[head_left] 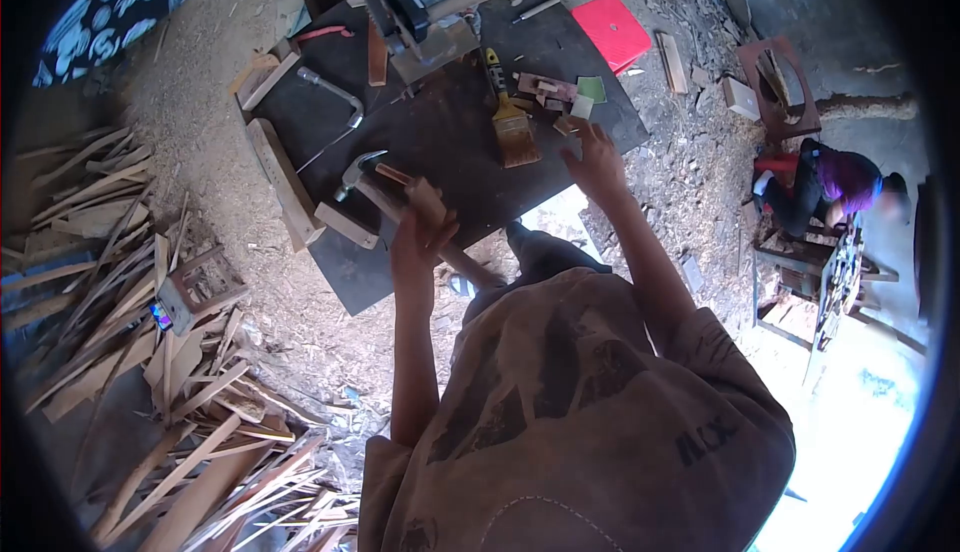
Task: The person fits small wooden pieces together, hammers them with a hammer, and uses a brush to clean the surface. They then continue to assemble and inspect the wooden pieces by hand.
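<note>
My left hand (418, 237) is closed on a small wooden block (428, 202) at the near edge of the dark table (440, 132). Just beyond it lies a claw hammer (358, 174), its handle running under or beside that hand. My right hand (598, 164) is over the table's right part, fingers bent, near a small wooden piece (568, 125); whether it touches the piece I cannot tell. A wide brush (515, 137) with a yellow handle rests between the hands. Small wood pieces (545, 87) and a green square (592, 89) lie beyond my right hand.
A machine (425, 42) stands at the table's far side. A red stool top (611, 32) is at the far right corner. A bent metal wrench (335, 92) and wooden bars (283, 180) lie left. Wood scraps (110, 282) cover the left floor. Another person (845, 177) crouches at right.
</note>
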`<state>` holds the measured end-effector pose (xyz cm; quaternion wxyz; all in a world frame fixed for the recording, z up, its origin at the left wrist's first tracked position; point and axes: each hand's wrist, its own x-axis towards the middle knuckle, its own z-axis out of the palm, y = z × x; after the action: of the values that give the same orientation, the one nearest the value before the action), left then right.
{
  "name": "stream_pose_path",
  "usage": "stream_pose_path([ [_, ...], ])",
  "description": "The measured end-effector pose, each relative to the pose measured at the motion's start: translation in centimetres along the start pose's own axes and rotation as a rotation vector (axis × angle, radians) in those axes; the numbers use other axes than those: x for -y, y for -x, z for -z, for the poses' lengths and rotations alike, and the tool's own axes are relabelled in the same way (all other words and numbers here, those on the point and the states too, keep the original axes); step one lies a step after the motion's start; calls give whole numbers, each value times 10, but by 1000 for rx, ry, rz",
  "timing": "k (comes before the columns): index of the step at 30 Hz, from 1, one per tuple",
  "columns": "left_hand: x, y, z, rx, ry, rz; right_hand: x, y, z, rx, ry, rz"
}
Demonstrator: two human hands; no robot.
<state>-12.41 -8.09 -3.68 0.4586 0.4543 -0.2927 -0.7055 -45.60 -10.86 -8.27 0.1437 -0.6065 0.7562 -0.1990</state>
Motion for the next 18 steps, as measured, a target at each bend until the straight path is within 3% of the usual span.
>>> stream_pose_path([
  [5,-3,-5,-11,-8,51,-72,-18,-15,-26,-46,118,-58],
  [10,18,11,27,-10,-109,-39,-19,-21,-37,-167,63,-10],
  [16,21,59,31,-156,-138,50,19,-16,-60,291,-923,-78],
  [18,26,78,35,-164,-154,33,85,-13,-31,466,-949,-170],
])
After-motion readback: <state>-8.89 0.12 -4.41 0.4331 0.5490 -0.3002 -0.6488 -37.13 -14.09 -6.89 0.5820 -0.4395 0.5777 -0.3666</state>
